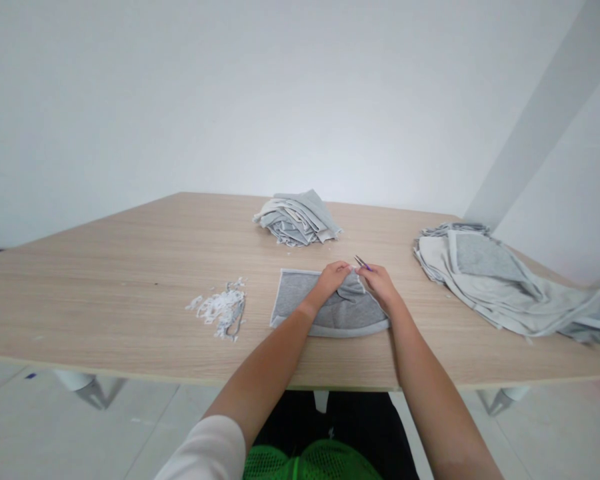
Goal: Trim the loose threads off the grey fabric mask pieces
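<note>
A grey fabric piece (300, 288) with pale edging lies flat on the table in front of me, its far right part bunched up. My left hand (333, 276) is closed on the far edge of this cloth, fingertips pinching it. In my right hand (378, 280) is a pair of small thread snips (362, 263), metal blades pointing up and left and a bit of purple at the grip. The right fingertips also meet the cloth's edge close to the left ones. Exactly what lies between the fingertips is too small to tell.
White and grey thread scraps (221, 309) lie in a heap to the left. A stack of folded grey cloth (300, 217) stands at the back. More grey and cream pieces (495, 280) are piled at the right. Behind the wooden table (130, 267) rises a white wall.
</note>
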Action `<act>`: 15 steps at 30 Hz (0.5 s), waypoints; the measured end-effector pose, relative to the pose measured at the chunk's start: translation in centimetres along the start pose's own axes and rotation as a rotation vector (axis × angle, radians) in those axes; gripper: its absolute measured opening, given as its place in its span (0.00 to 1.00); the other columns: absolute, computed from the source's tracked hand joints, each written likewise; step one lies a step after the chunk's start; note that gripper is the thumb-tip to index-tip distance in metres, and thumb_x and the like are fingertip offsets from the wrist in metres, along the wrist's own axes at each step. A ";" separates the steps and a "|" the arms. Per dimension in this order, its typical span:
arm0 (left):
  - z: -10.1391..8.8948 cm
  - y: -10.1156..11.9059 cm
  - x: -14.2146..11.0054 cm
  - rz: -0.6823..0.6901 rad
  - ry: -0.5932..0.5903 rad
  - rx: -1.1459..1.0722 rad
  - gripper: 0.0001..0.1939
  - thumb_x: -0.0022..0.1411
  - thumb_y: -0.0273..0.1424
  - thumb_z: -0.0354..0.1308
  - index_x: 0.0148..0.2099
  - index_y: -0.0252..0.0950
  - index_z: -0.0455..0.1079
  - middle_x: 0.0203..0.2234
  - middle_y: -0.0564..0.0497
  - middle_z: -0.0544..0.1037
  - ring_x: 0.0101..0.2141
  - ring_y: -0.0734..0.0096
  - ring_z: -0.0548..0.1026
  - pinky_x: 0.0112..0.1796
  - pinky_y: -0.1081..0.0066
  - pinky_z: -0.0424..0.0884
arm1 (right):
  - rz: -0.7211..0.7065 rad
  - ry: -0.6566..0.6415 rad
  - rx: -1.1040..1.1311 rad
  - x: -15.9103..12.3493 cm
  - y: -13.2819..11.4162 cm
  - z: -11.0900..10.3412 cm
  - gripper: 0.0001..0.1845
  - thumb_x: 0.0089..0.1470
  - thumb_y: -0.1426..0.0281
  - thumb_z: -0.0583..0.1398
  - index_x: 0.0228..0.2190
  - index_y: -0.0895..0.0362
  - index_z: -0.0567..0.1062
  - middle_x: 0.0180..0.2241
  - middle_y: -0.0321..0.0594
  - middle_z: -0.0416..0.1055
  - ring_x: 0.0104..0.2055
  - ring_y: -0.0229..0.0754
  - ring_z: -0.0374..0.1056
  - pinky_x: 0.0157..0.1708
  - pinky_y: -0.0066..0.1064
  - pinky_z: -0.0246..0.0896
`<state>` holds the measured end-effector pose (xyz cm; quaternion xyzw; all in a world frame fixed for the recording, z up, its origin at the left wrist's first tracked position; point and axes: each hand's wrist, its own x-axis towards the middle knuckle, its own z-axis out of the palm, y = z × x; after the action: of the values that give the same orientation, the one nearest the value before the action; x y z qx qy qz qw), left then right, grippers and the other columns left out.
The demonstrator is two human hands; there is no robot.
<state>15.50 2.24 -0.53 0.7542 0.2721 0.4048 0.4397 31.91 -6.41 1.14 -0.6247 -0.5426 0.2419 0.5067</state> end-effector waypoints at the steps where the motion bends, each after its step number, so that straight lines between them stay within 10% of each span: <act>1: 0.0 0.0 0.0 0.001 -0.017 -0.005 0.18 0.64 0.43 0.58 0.38 0.34 0.79 0.32 0.49 0.81 0.37 0.65 0.76 0.43 0.70 0.71 | 0.005 0.006 0.010 0.0 0.1 0.0 0.23 0.50 0.49 0.63 0.25 0.57 0.77 0.17 0.34 0.63 0.26 0.40 0.63 0.27 0.29 0.52; 15: -0.5 -0.4 -0.1 -0.041 0.033 -0.044 0.18 0.63 0.45 0.59 0.40 0.36 0.81 0.38 0.47 0.85 0.42 0.61 0.79 0.47 0.67 0.74 | 0.011 -0.055 -0.001 0.3 1.0 0.7 0.24 0.53 0.47 0.60 0.28 0.56 0.80 0.22 0.34 0.70 0.31 0.42 0.66 0.33 0.30 0.57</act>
<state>15.04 2.60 -0.77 0.7317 0.2857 0.4139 0.4601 31.83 -5.79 0.03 -0.6209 -0.5531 0.2616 0.4900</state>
